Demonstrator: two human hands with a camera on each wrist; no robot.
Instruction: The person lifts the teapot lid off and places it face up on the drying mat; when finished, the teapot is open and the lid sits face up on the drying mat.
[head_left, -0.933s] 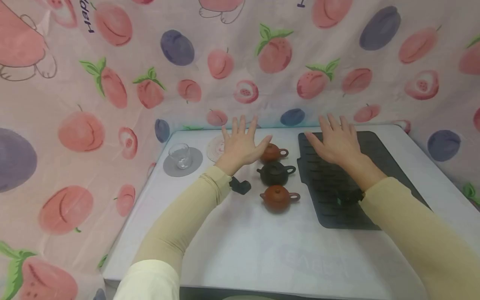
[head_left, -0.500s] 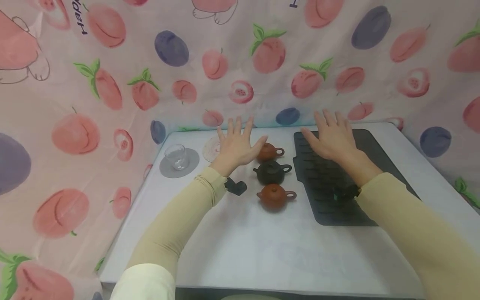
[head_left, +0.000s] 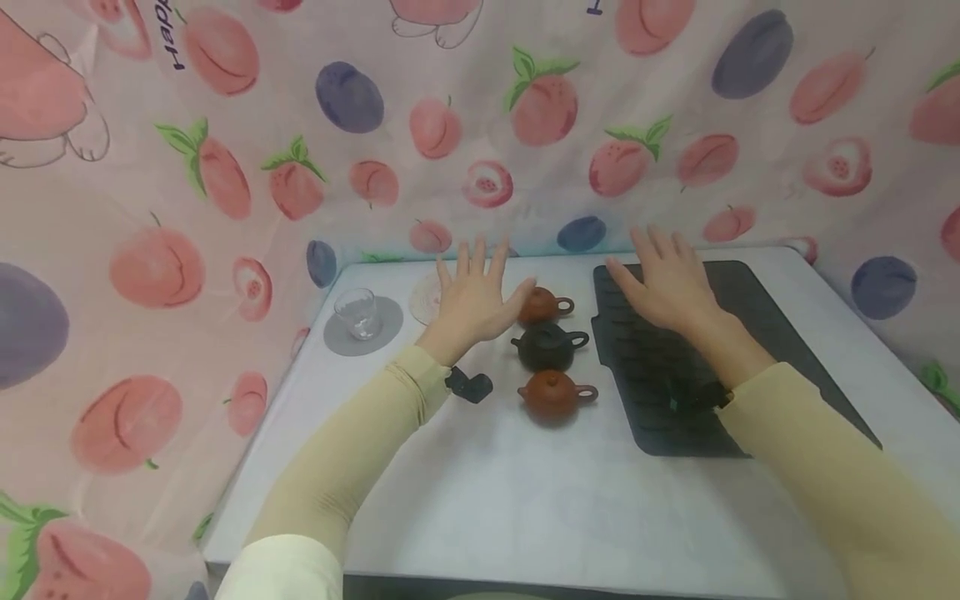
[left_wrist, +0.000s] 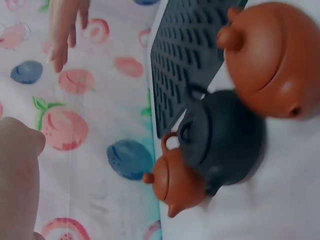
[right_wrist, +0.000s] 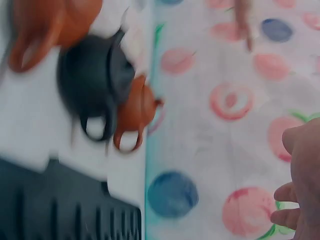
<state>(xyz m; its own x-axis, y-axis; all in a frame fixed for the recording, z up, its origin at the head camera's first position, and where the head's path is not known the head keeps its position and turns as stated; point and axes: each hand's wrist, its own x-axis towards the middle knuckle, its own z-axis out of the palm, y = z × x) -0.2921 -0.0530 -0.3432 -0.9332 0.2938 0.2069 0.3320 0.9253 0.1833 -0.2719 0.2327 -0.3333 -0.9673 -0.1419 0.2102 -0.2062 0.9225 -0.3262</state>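
Both hands hover over the white table with fingers spread, holding nothing. The left hand (head_left: 476, 304) is nearest the far teapot and partly covers a pale round coaster (head_left: 425, 298). My right hand (head_left: 670, 283) hangs above a black ridged mat (head_left: 652, 392). Between the arms three teapots stand in a row: a far reddish-brown teapot (head_left: 537, 308), a black teapot (head_left: 546, 348) and a near reddish-brown teapot (head_left: 552, 396). Their handles point right. In the left wrist view the black teapot (left_wrist: 225, 135) sits between the two brown ones; the right wrist view is blurred.
At the table's left, a clear glass cup (head_left: 358, 315) stands on a grey round coaster (head_left: 386, 329). A fruit-print cloth (head_left: 450, 83) hangs along the back and left edges. Dark wrist devices, such as the left wrist camera (head_left: 471, 387), stick out below the hands.
The head view shifts slightly left and back. The left wrist tips a little, its camera a bit lower. Both hands stay raised and spread; the teapots, cup and mat keep their places.
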